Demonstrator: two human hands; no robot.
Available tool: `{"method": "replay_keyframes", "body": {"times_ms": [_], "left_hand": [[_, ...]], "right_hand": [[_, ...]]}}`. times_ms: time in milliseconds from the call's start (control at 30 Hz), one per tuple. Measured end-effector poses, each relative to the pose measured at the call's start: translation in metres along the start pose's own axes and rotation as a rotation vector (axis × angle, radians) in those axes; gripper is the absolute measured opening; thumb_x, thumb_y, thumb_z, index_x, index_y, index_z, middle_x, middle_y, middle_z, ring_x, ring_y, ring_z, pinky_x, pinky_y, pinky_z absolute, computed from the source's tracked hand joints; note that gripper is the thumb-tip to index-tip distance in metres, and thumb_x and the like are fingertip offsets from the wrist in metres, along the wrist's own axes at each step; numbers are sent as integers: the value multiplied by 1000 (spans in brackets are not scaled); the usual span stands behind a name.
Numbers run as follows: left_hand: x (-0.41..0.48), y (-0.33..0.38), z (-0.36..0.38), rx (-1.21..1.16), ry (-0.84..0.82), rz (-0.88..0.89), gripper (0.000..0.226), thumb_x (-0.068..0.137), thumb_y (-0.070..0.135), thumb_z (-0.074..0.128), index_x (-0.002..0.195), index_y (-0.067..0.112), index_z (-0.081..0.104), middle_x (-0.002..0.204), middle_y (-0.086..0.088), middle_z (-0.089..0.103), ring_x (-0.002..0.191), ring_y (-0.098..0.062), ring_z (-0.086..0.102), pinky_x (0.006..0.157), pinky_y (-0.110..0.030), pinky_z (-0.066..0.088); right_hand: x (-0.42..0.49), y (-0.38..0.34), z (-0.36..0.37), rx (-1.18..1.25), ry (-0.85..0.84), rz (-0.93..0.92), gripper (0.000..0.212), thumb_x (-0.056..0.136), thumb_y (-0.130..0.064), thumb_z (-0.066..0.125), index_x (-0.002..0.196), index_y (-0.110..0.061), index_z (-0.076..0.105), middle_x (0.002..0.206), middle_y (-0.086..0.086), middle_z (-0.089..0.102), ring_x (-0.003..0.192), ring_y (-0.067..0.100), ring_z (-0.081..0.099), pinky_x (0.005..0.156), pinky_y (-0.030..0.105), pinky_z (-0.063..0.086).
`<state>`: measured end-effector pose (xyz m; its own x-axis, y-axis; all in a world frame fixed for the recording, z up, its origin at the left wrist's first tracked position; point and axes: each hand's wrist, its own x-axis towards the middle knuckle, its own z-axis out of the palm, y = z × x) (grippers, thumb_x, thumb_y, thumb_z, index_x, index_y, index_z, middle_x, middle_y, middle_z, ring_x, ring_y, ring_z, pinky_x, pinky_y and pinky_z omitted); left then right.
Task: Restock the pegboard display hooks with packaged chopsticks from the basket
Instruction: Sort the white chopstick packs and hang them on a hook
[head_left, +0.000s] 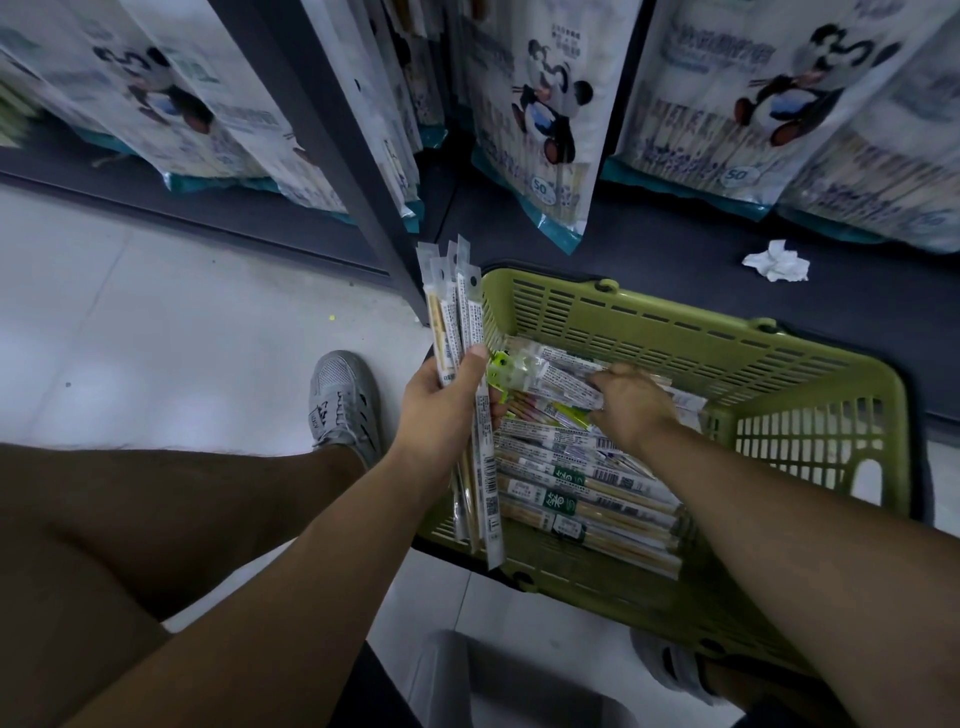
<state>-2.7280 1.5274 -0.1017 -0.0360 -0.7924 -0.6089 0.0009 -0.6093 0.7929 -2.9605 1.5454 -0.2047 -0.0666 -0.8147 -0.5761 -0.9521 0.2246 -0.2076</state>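
Your left hand (441, 410) grips a bundle of packets (457, 312), upright at the left rim of the basket (779, 332). Your right hand (631, 405), inside the basket, appears to pinch one packet (566, 384), fingertips hidden. That packet lies crosswise, its long axis pointing toward the bundle.

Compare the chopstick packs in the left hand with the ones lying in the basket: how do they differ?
The held bundle stands roughly upright, gripped by the left hand; the basket packs lie flat in the green basket. The held bundle is a few packs, hang-holes together on top; the basket packs are many, loosely piled. Both are slim clear sleeves with printed labels.
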Motion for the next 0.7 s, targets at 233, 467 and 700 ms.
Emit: {"method": "replay_keyframes", "body": {"times_ms": [233, 467, 700], "left_hand": [[4, -3, 1, 9, 8, 3, 28, 99, 45, 63, 101, 18, 62, 77, -8, 69, 73, -25, 69, 77, -48, 59], [5, -6, 1, -3, -2, 4, 29, 95, 49, 66, 103, 21, 63, 75, -5, 69, 70, -23, 69, 68, -39, 59], [-1, -8, 7, 10, -11, -48, 21, 94, 45, 71, 97, 24, 68, 70, 3, 70, 71, -22, 68, 74, -43, 57]], "right_hand": [[3, -3, -5, -119, 25, -19, 42, 99, -32, 53, 136, -14, 56, 133, 8, 56, 127, 27, 47, 97, 36, 46], [-12, 0, -22, -27, 48, -87, 23, 98, -39, 52, 98, -17, 57, 94, 4, 61, 98, 26, 58, 70, 34, 44], [-47, -6, -55, 471, 25, -36, 22, 97, -28, 63, 80, -15, 61, 66, 1, 60, 49, 11, 54, 48, 25, 38]]}}
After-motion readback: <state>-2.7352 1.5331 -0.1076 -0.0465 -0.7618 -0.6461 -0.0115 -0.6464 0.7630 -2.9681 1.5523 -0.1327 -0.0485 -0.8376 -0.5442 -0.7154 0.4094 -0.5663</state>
